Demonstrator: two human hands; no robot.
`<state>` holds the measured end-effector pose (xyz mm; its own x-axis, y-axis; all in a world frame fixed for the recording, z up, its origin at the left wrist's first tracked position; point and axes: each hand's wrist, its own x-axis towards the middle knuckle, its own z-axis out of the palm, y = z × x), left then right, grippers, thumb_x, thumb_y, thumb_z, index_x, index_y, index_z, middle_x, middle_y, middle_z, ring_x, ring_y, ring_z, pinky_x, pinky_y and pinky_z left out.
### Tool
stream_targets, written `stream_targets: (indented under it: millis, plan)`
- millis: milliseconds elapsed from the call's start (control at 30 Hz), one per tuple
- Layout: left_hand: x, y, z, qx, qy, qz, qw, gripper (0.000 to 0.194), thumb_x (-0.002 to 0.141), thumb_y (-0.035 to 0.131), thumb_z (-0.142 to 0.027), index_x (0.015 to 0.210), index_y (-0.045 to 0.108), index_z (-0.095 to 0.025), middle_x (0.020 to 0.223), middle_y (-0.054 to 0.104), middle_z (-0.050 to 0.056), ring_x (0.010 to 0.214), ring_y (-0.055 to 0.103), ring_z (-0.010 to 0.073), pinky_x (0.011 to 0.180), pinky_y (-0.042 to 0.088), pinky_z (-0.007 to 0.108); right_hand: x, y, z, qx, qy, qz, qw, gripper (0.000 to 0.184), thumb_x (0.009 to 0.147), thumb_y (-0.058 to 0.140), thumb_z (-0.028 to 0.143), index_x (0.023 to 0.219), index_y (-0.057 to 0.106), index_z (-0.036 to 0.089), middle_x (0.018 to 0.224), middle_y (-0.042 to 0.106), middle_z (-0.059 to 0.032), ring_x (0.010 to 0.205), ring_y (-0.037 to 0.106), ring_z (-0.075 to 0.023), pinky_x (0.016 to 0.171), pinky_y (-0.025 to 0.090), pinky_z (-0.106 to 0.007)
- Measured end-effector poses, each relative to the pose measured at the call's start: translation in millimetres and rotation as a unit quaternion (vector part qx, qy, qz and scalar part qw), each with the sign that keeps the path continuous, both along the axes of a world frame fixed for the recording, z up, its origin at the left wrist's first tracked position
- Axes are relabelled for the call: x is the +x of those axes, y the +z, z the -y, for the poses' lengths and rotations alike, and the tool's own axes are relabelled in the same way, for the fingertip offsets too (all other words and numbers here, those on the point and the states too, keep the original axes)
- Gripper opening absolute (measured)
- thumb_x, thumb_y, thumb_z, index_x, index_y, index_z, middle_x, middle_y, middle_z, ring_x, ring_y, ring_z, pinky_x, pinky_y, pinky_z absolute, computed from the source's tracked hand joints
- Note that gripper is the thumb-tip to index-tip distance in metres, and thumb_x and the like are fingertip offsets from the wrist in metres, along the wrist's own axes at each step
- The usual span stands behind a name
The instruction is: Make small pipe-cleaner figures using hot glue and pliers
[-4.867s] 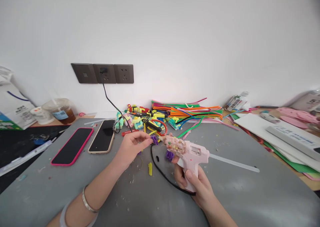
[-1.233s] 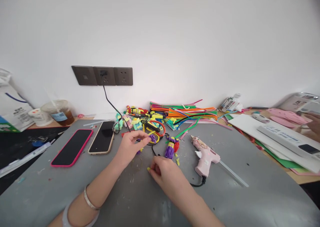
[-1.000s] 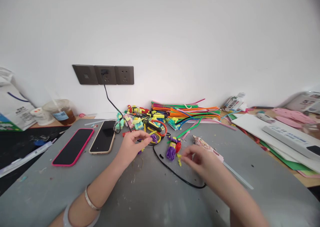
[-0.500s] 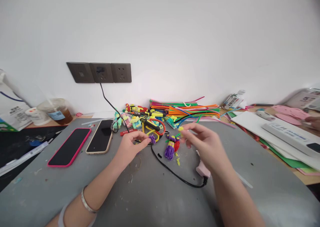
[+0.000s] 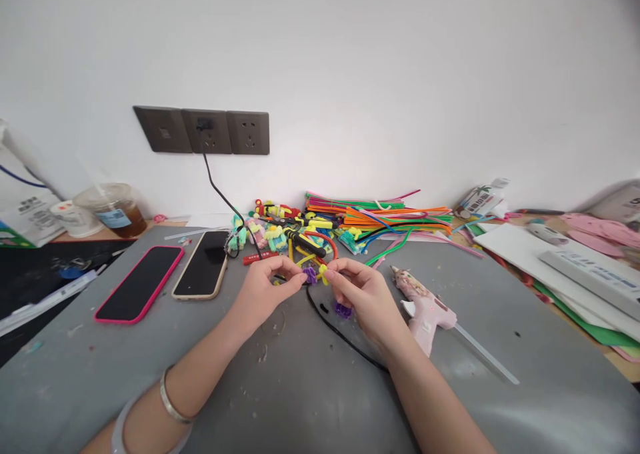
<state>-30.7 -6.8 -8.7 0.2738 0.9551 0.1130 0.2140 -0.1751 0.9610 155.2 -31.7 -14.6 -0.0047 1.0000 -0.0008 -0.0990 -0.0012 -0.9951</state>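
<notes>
Between the thumb and fingertips of my left hand [image 5: 270, 291] is a small purple pipe-cleaner piece [image 5: 311, 275]. My right hand [image 5: 363, 294] pinches a small yellow pipe-cleaner piece [image 5: 324, 273] right beside it; I cannot tell whether the two pieces touch. Below my right fingers, a purple pipe-cleaner figure [image 5: 343, 310] lies on the grey mat [image 5: 295, 387], mostly covered by that hand. A pink glue gun [image 5: 425, 311] with a clear glue stick out of its back rests to the right of my right hand.
Behind my hands lie black-handled pliers [image 5: 307, 243], pipe-cleaner figures and a bundle of coloured pipe cleaners [image 5: 400, 217]. Two phones [image 5: 143, 284] lie at left, near a drink cup [image 5: 117, 214]. A black cord [image 5: 345, 337] crosses the mat. Papers [image 5: 525, 254] are stacked at right.
My right hand has moved left with the yellow piece, up to the purple piece in my left hand. It now covers most of the purple figure, and the glue gun has come into view.
</notes>
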Motion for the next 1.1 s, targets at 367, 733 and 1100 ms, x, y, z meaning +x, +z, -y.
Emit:
stream_targets:
  millis: [367, 733, 1100]
  plan:
    - [2.9, 0.4, -0.1, 0.005, 0.017, -0.027, 0.999, 0.018, 0.076, 0.065, -0.035, 0.069, 0.065, -0.018, 0.068, 0.064, 0.001, 0.065, 0.054, 0.015, 0.063, 0.038, 0.027, -3.5, 3.7, 2.4, 0.032, -0.013, 0.058, 0.998, 0.037, 0.073, 0.076, 0.052, 0.076, 0.064, 0.017, 0.058, 0.051, 0.0031, 0.049, 0.039, -0.0092, 0.046, 0.029, -0.023]
    - [2.7, 1.1, 1.2, 0.003, 0.015, -0.02, 1.0, 0.017, 0.076, 0.067, -0.033, 0.069, 0.065, -0.018, 0.069, 0.066, 0.001, 0.066, 0.057, 0.0152, 0.062, 0.04, 0.027, -4.1, 0.5, 3.0, 0.046, -0.01, 0.061, 0.997, 0.033, 0.076, 0.074, 0.049, 0.078, 0.063, 0.018, 0.058, 0.05, 0.0038, 0.049, 0.039, -0.0089, 0.047, 0.032, -0.022]
    - [2.7, 2.6, 2.2, 0.011, 0.019, -0.029, 0.999, 0.017, 0.077, 0.066, -0.033, 0.069, 0.066, -0.018, 0.071, 0.069, 0.002, 0.067, 0.059, 0.0162, 0.065, 0.042, 0.027, -7.6, 2.5, 5.7, 0.061, -0.012, 0.081, 0.995, 0.032, 0.077, 0.072, 0.05, 0.076, 0.06, 0.02, 0.058, 0.048, 0.0042, 0.049, 0.037, -0.01, 0.045, 0.028, -0.024]
